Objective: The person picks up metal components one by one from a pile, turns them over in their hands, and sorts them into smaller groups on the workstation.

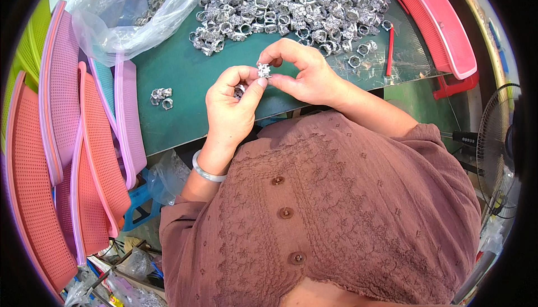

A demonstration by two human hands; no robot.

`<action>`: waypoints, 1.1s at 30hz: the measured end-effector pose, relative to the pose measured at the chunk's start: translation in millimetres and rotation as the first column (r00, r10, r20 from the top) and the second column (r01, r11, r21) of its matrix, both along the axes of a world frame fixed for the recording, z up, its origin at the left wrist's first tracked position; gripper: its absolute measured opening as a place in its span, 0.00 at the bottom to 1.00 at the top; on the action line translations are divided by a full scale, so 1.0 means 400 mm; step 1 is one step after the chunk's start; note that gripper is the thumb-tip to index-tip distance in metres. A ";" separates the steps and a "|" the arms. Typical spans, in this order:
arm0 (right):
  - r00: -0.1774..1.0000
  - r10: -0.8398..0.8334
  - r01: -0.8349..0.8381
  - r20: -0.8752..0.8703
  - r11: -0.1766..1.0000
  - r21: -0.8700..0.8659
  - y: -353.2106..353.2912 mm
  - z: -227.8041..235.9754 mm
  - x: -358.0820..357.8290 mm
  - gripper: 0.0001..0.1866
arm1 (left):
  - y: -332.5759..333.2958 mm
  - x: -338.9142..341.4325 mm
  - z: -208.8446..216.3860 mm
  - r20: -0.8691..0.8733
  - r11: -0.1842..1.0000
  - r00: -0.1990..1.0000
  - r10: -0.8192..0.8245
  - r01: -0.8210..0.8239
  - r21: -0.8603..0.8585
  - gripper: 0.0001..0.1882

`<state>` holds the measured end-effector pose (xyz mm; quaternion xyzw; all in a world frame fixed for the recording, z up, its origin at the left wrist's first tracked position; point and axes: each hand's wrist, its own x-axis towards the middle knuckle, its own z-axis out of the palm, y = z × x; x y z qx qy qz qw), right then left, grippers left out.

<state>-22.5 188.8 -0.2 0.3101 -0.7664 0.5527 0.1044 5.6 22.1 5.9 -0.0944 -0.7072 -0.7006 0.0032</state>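
A silver ring [264, 70] with a cluster of bright stones is held up between my two hands over the near part of the green table. My left hand [230, 98] pinches it with thumb and forefinger from the left. Within the curl of that hand, more silver metal [239, 91], apparently another ring, partly shows. The thumb and forefinger of my right hand [302, 71] close on the stone ring from the right. Beyond them spreads a large heap of silver rings [291, 4]. A few rings [162, 97] lie apart on the left.
Stacked plastic baskets [39, 195] in several colours fill the left side. A clear plastic bag [129, 32] with rings sits at the back left. On the right are a red stick [390, 51], a pink basket [440, 24] and a fan [496, 144]. The green table [185, 122] ends near my body.
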 end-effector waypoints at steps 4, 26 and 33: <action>1.000 0.003 -0.003 -0.004 1.000 -0.011 -0.001 -0.003 -0.002 0.15 | -0.002 0.000 -0.002 -0.032 1.000 0.999 0.010 -0.011 -0.028 0.03; 0.998 -0.026 0.027 -0.056 1.000 0.000 0.002 -0.001 -0.006 0.17 | -0.019 -0.016 -0.010 0.401 0.923 0.900 -0.173 0.006 0.385 0.09; 0.990 -0.109 0.110 -0.085 0.994 0.005 0.013 -0.012 -0.015 0.13 | -0.035 -0.026 -0.023 0.446 0.844 0.842 -0.303 0.020 0.536 0.11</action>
